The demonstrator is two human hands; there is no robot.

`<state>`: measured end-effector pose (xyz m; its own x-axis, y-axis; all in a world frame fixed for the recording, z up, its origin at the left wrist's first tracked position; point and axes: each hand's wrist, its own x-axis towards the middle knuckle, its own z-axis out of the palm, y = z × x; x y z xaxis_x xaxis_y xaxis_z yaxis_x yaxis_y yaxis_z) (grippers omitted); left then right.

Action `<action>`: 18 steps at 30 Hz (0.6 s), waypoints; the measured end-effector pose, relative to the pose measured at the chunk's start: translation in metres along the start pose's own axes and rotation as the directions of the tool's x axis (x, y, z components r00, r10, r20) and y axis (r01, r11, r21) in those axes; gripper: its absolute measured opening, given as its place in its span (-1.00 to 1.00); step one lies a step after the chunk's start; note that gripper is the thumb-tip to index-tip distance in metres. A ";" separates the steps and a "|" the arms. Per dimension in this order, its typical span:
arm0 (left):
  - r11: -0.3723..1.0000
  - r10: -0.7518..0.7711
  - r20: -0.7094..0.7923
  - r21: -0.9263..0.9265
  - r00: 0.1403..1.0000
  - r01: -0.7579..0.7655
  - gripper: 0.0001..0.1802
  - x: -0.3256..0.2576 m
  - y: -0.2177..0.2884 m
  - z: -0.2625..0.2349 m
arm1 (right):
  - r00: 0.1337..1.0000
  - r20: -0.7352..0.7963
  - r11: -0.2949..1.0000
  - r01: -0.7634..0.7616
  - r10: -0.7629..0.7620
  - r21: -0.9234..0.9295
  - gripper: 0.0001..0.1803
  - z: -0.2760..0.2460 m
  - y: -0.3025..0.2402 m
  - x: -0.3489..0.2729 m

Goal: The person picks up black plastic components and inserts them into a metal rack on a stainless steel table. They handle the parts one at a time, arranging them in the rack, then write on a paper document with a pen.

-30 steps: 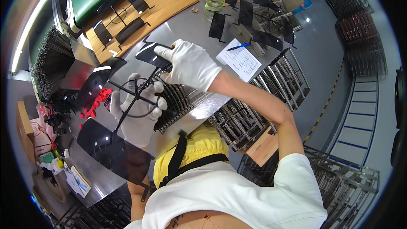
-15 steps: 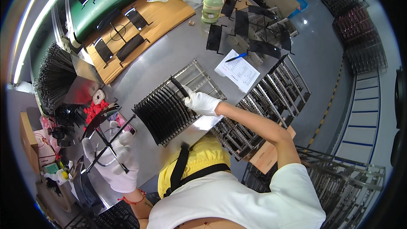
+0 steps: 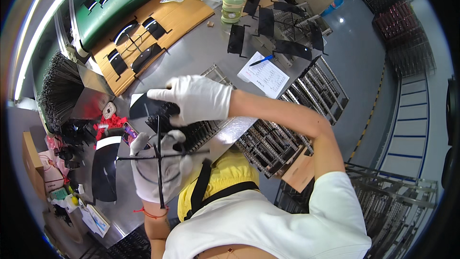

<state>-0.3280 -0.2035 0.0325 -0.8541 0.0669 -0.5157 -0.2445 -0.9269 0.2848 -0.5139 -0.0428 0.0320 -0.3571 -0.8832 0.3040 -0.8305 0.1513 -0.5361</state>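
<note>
My left hand (image 3: 165, 170), in a white glove, is closed around a black wire frame (image 3: 159, 156) with crossed rods and a ring. At the frame's left rod end is a glossy black curved panel (image 3: 105, 170); whether they are joined is unclear. My right hand (image 3: 203, 98), also gloved, is at the upper rod, its index finger stretched along another black curved panel (image 3: 143, 108) gripped against the thumb. Partly behind my hands, a metal wire rack (image 3: 213, 73) holds a row of black panels (image 3: 199, 136).
Finished-looking panel frames lie on cardboard (image 3: 187, 17) and at the table's far right. A green bottle (image 3: 232, 7), a paper sheet (image 3: 265, 74) and a blue pen (image 3: 261, 60) lie beyond. Stacked metal racks (image 3: 270, 146) stand right; black rods (image 3: 60, 91) bunch left.
My right hand has come left from the rack to the wire frame, bringing a panel. My left hand has shifted right, and the frame has turned with its first panel now on the left.
</note>
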 end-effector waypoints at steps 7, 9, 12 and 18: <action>0.636 0.253 0.451 -0.744 0.856 0.204 -0.62 -0.023 0.013 0.027 | 0.920 -0.372 0.981 -0.171 0.126 -0.089 -0.45 0.014 0.052 -0.032; 0.746 0.363 0.459 -0.665 0.811 0.042 -0.54 -0.039 0.031 0.024 | 0.883 0.064 0.880 -0.468 0.464 0.080 -0.26 0.034 0.073 -0.065; 0.880 0.370 0.384 -0.436 0.846 -0.187 -0.34 -0.043 0.046 0.008 | 0.866 0.287 0.880 -0.459 0.410 0.126 -0.47 0.076 0.091 -0.091; 0.516 0.833 0.189 0.073 0.520 -0.853 -0.33 -0.017 0.065 -0.025 | 0.811 0.391 0.900 -0.404 0.436 -0.166 -0.54 0.086 0.077 -0.091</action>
<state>-0.3181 -0.2746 0.0392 -0.7345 -0.6677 0.1213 0.5690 -0.5086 0.6461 -0.5088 0.0112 -0.1044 -0.4843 -0.8236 -0.2953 -0.6740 0.5663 -0.4743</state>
